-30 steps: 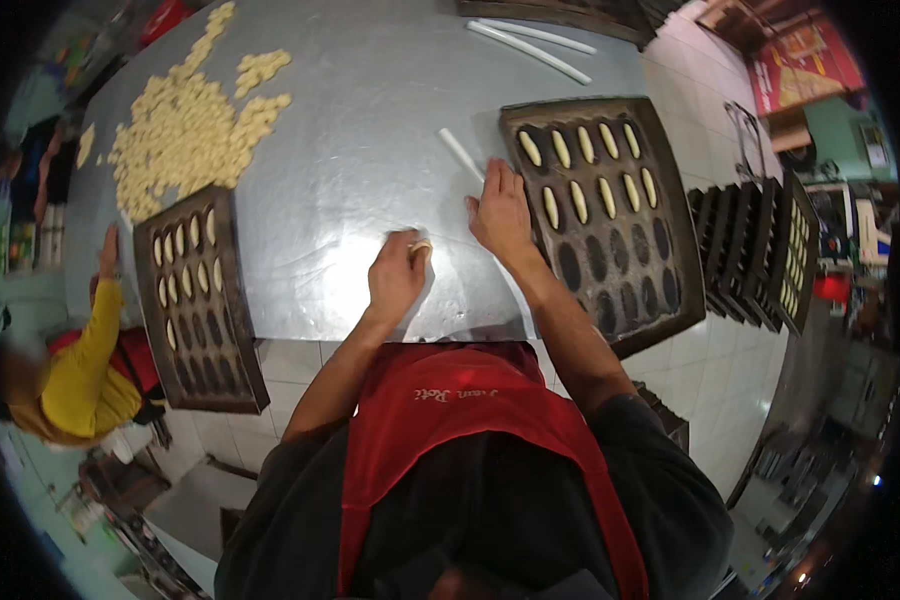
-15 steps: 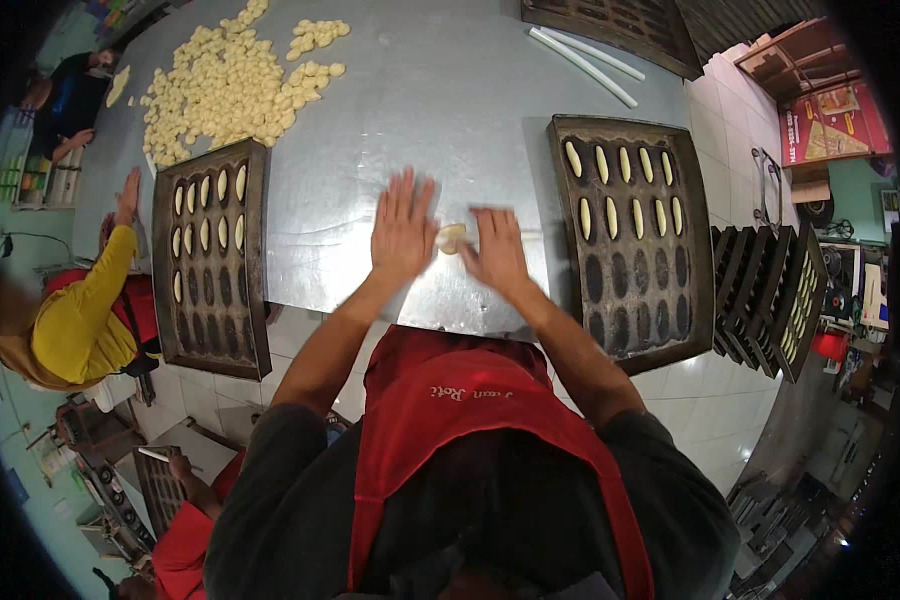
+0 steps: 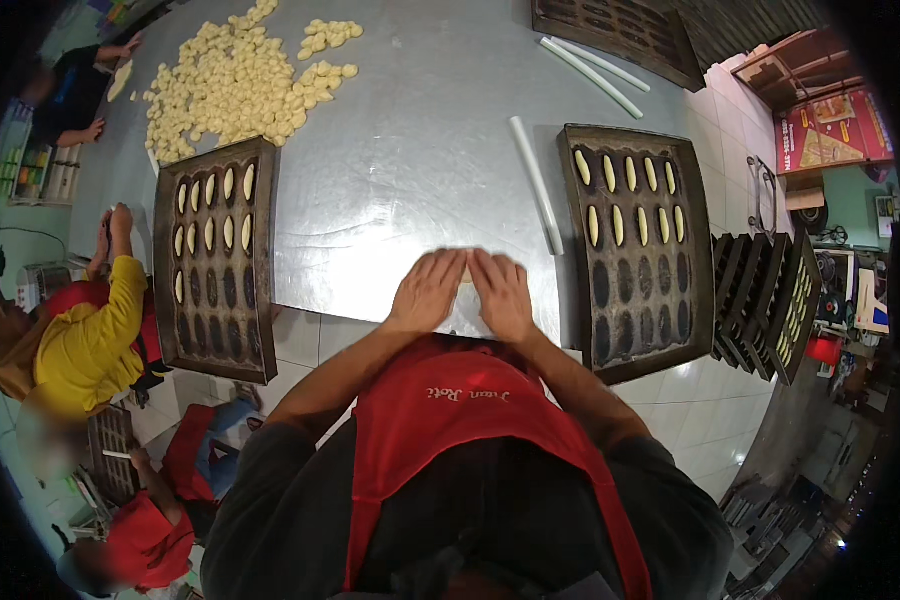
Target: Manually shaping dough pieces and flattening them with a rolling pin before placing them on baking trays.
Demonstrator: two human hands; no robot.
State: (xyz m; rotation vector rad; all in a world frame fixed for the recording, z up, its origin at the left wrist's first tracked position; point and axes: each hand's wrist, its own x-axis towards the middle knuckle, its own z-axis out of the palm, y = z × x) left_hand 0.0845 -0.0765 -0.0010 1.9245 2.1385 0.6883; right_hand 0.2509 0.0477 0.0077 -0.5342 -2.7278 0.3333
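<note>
At the near edge of the metal table, my left hand [image 3: 430,290] and my right hand [image 3: 502,296] meet with fingers bent and tips close together. A small piece of pale dough [image 3: 466,281] shows between them, mostly covered by the fingers. To the right, a dark baking tray [image 3: 637,364] with oval hollows has two rows of slim dough rolls at its far end. Another such tray [image 3: 216,366] stands at the left, also partly filled. A white rod [image 3: 537,185] lies beside the right tray.
Many dough balls [image 3: 232,90] cover the far left of the table. Two more white rods [image 3: 598,75] lie near a further tray [image 3: 620,30] at the back. Stacked trays [image 3: 760,300] stand at the right. Co-workers, one in a yellow sleeve [image 3: 90,325], are at the left.
My hands have drawn nearer to me and closed together over the dough, from flat and apart. A white rod now lies beside the right tray, where none showed before.
</note>
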